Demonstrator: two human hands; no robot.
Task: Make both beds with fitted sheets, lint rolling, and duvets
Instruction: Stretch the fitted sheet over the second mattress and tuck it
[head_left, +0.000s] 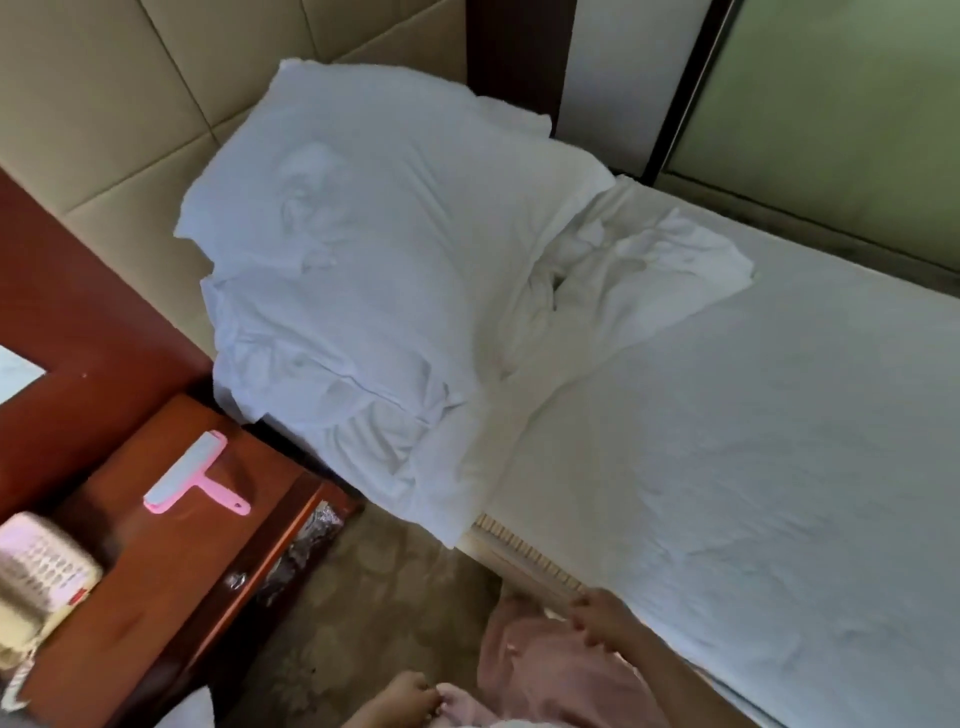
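A bed with a white fitted sheet (753, 467) stretched over the mattress fills the right side. Two white pillows (363, 234) are piled at its head, with a crumpled white cloth (649, 270) beside them. The sheet's near corner is loose, baring the mattress edge (524, 551). A pink lint roller (192, 478) lies on the wooden nightstand (171, 597). My right hand (602, 618) rests at the mattress's near edge with fingers loosely spread. My left hand (410, 696), at the bottom edge, pinches a fold of pink cloth (535, 670).
A beige telephone (41, 577) sits on the nightstand's near left. The padded headboard (130, 104) stands behind the pillows. Patterned carpet (374, 597) runs between nightstand and bed. A frosted glass panel (831, 104) borders the bed's far side.
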